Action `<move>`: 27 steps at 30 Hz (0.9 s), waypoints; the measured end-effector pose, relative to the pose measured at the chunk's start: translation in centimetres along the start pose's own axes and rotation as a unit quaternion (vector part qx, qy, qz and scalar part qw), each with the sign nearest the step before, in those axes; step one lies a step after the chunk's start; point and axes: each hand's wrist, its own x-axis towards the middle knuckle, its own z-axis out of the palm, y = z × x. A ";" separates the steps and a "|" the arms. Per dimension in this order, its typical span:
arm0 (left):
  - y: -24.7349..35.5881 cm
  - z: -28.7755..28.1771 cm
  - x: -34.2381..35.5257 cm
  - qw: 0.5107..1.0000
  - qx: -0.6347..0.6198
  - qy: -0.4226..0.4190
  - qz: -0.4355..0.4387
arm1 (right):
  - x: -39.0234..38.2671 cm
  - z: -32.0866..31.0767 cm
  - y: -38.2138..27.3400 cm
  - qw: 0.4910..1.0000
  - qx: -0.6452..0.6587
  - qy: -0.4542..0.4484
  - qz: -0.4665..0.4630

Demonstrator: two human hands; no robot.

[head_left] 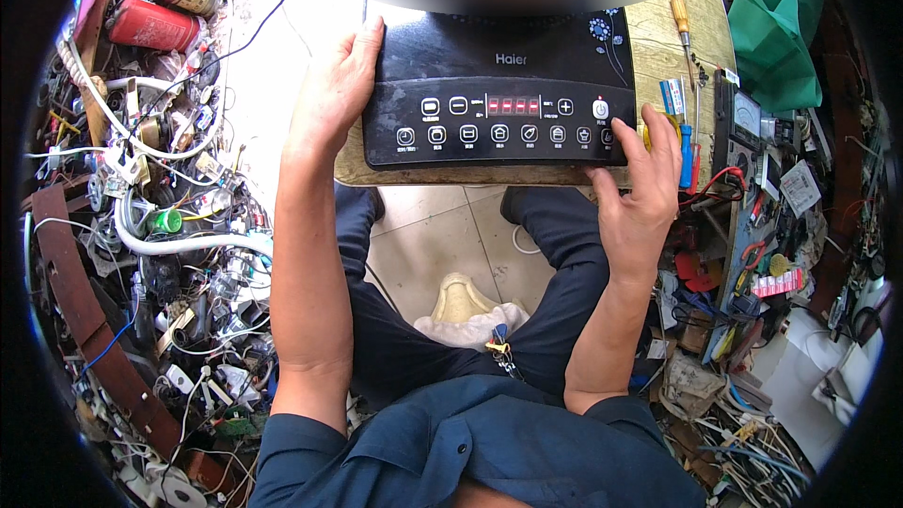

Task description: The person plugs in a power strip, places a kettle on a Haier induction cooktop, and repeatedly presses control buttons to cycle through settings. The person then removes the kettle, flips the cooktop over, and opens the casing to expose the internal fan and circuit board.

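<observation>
A black induction cooker (pixel 489 66) with a row of buttons, a lit red display and a floral pattern lies on the wooden table (pixel 423 175) before me; its top part is blurred. My left hand (pixel 339 85) grips its left side, thumb along the top edge. My right hand (pixel 636 183) is at the front right corner, fingers curved and apart, index fingertip at the panel near the power button, thumb by the table's front edge. Screwdrivers (pixel 686 155) lie just right of the cooker, partly behind my fingers.
Heaped cables and electrical parts (pixel 188 301) fill the left side, with a red cylinder (pixel 150 26). At right are a meter (pixel 738 127), a green bag (pixel 771 28) and more clutter (pixel 734 386). My legs straddle a pale object (pixel 461 301) above the tiled floor (pixel 423 240).
</observation>
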 end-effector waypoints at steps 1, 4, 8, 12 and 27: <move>0.1 0.0 -0.1 1.000 0.002 0.002 -0.003 | 0.0 0.0 0.0 1.000 0.002 -0.001 -0.003; 0.4 0.1 -0.2 1.000 -0.012 -0.007 0.001 | 0.0 0.0 0.0 1.000 0.002 -0.014 -0.004; 0.2 0.2 -0.2 1.000 -0.011 0.003 -0.003 | 0.1 0.0 -0.1 1.000 -0.001 -0.019 -0.008; 0.0 0.0 0.0 1.000 -0.010 -0.006 0.001 | 0.1 0.2 0.0 1.000 0.003 -0.006 -0.014; -0.4 -0.3 0.3 1.000 0.008 -0.010 0.015 | 0.1 0.0 -0.2 1.000 0.003 -0.024 -0.003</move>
